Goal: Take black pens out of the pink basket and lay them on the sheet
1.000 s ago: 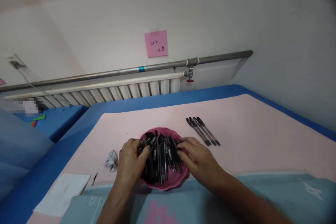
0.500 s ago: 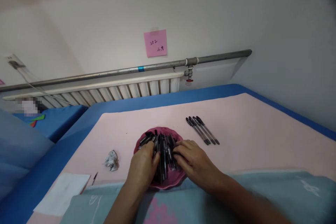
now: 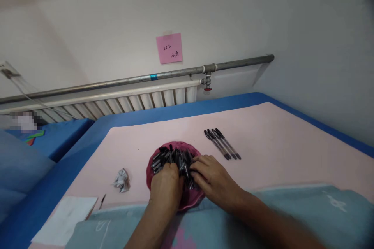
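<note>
A pink-red bowl (image 3: 189, 201) with a wavy rim holds a jumble of black and clear pens (image 3: 159, 159). My left hand (image 3: 166, 186) reaches over its near left side, fingers curled down and closed among the pens; the fingertips are hidden. From the right, my right hand (image 3: 214, 179) comes over the rim, its bent fingers closed against pens at that side. Beyond the bowl to the right, several capped pens (image 3: 222, 144) lie side by side on the pink sheet (image 3: 277, 144), apart from both hands.
Left of the bowl sit a crumpled paper ball (image 3: 122, 181), a white paper sheet (image 3: 62, 220) and a thin dark pen-like piece (image 3: 102, 201). A grey-blue cloth (image 3: 298, 206) covers the near edge. Behind the blue tabletop (image 3: 175, 111) are a radiator (image 3: 146, 101) and a pipe (image 3: 117, 83).
My left hand has moved right and deeper over the pens, which have shifted; the long pens that stood by its thumb are now covered. The right hand stays at the bowl's right side.
</note>
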Motion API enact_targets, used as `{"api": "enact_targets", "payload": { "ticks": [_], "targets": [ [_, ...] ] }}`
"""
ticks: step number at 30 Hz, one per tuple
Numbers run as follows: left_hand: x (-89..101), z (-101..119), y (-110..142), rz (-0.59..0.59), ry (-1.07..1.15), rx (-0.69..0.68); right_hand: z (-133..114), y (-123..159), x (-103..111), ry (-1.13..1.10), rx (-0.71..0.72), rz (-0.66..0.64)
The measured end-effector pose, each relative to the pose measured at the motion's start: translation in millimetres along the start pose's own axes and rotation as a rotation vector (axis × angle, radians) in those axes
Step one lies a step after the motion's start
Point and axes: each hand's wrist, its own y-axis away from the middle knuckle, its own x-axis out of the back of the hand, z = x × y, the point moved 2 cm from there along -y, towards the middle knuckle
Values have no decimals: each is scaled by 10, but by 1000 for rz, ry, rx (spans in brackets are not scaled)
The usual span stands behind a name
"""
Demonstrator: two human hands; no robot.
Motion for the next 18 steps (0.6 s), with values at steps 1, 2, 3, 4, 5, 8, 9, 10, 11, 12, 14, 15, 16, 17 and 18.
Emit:
{"api": "enact_targets", "payload": {
  "ticks": [1,2,3,4,5,8,9,10,11,12,14,15,16,17,18],
  "targets": [
    [-3,7,-1,-8,0,-2,-2,-1,3,2,1,-5],
    [-4,16,-2,-16,0,-7,-5,-1,5,3,1,-9],
    [-2,27,0,-25,0,-13,-7,-2,7,3,0,-12],
    [3,39,5,-33,-2,-17,-9,-2,8,3,-2,-16],
    [8,52,12,-43,-5,-19,-11,-2,7,3,-3,-20],
    [25,88,40,-79,-21,-16,-15,-3,4,11,-4,-26],
    [28,98,49,-90,-23,-17,-16,-2,2,16,-2,-29],
    [29,106,55,-97,-22,-21,-16,-2,1,21,1,-31],
    [29,111,58,-101,-17,-27,-16,-2,0,25,4,-34],
    [27,114,59,-106,-10,-34,-15,-1,-1,29,6,-38],
    [17,112,52,-116,4,-44,-14,0,-2,36,6,-46],
    [12,106,48,-119,14,-44,-13,1,-2,39,5,-49],
    [7,98,43,-116,26,-40,-13,2,-3,41,3,-53],
    [4,88,38,-110,39,-35,-12,2,-5,44,2,-58],
    [1,77,34,-102,52,-31,-12,3,-6,46,3,-63]
  ]
}}
